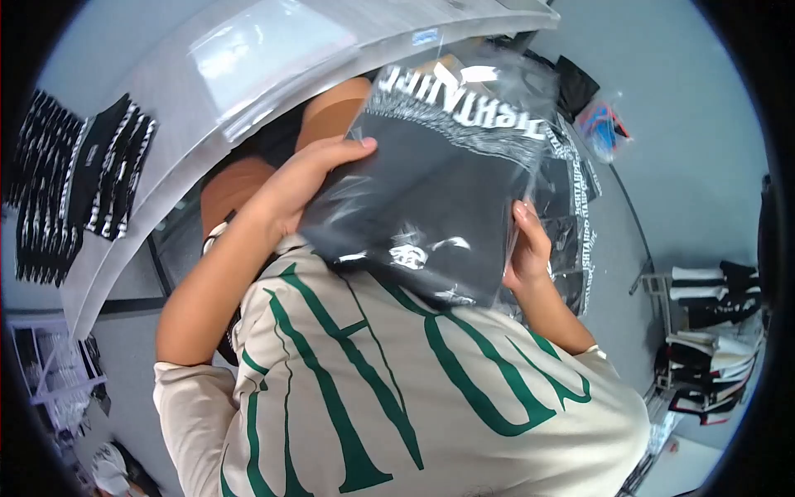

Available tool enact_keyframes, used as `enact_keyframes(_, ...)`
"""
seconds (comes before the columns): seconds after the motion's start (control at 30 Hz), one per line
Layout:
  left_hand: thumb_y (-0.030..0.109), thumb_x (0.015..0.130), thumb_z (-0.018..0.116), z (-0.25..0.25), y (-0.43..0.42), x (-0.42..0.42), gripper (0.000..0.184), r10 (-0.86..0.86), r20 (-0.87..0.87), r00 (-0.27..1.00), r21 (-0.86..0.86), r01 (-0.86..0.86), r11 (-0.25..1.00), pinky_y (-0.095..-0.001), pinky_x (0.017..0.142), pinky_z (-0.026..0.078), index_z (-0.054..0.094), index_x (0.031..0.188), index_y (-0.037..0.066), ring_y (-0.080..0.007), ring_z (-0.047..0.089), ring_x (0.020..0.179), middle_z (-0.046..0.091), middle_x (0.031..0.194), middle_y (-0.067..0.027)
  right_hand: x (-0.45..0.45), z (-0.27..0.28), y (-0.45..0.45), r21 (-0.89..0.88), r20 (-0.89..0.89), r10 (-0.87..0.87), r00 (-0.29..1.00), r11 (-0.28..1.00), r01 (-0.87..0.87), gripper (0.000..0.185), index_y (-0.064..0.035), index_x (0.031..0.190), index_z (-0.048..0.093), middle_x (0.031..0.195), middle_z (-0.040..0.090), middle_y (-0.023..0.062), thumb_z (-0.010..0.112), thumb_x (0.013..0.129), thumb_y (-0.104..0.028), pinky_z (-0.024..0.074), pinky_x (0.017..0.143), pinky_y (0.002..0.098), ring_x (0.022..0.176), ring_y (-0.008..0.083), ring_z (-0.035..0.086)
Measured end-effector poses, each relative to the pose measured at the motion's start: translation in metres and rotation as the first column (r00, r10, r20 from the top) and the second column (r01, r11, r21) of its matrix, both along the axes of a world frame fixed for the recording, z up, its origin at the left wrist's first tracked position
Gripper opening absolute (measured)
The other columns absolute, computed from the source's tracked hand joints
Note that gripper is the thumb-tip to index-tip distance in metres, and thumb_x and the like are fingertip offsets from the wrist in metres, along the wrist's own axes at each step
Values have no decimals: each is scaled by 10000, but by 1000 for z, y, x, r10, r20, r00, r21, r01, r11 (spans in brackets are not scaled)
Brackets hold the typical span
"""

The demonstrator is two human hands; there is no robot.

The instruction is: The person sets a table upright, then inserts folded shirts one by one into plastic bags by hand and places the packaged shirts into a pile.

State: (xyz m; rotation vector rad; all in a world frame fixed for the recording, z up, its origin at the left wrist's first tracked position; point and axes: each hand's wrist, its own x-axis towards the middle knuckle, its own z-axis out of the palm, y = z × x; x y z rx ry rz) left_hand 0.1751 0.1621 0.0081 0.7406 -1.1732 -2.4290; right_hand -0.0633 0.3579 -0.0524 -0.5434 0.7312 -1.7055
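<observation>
Since the flat, clear-plastic-bagged black cloth (pixel 431 182) looks floppy, the left hand (pixel 319 170) and right hand (pixel 531 248) likely steady it, fingers gripping opposite sides.

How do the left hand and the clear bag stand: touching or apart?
Touching. The head view shows the left hand gripping the clear bag, thumb over its edge.

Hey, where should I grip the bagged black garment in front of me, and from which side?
Probably take the bagged black garment by its two side edges: left hand coming from the left, right hand from the right, thumbs on top. It is flat and wider than either hand, and its glossy clear wrap may slip.
</observation>
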Motion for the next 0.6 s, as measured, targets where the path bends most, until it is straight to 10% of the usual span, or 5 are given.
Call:
enact_keyframes(0.17, 204, 935, 620, -61, -21, -55, 220, -143, 285, 948, 6, 148, 989, -296, 701, 568, 645, 1015, 1, -145, 673, 724, 687, 926, -77, -44, -34, -2, 441, 528, 67, 846, 830, -341, 207, -82, 1045, 643, 1042, 685, 107, 628, 884, -212, 565, 745, 386, 980, 239, 660)
enact_keyframes(0.3, 210, 923, 587, -66, -19, -93, 243, -144, 408, 902, 10, 154, 988, -329, 686, 595, 641, 993, -16, -201, 697, 788, 701, 911, -96, -33, -31, 13, 738, 273, -281, 920, 675, -13, 105, -47, 894, 624, 898, 660, 75, 674, 836, -119, 542, 853, 361, 893, 229, 657)
enact_keyframes(0.37, 150, 908, 578, -63, -26, -109, 191, -265, 399, 878, 262, 168, 950, -401, 775, 604, 599, 1020, -3, -216, 683, 848, 671, 977, -118, -48, -61, 18, 624, 449, -261, 855, 776, -91, 103, -27, 898, 613, 912, 656, 94, 673, 834, -80, 545, 893, 388, 914, 242, 657)
enact_keyframes(0.6, 183, 961, 528, -91, -27, -139, 291, -351, 485, 801, 119, 338, 934, -384, 787, 604, 562, 1235, 92, -269, 686, 931, 653, 1095, -129, -55, -61, 34, 480, 556, -238, 796, 874, -74, 214, 125, 1086, 492, 1195, 592, 284, 518, 916, -3, 597, 908, 358, 1170, 401, 595)
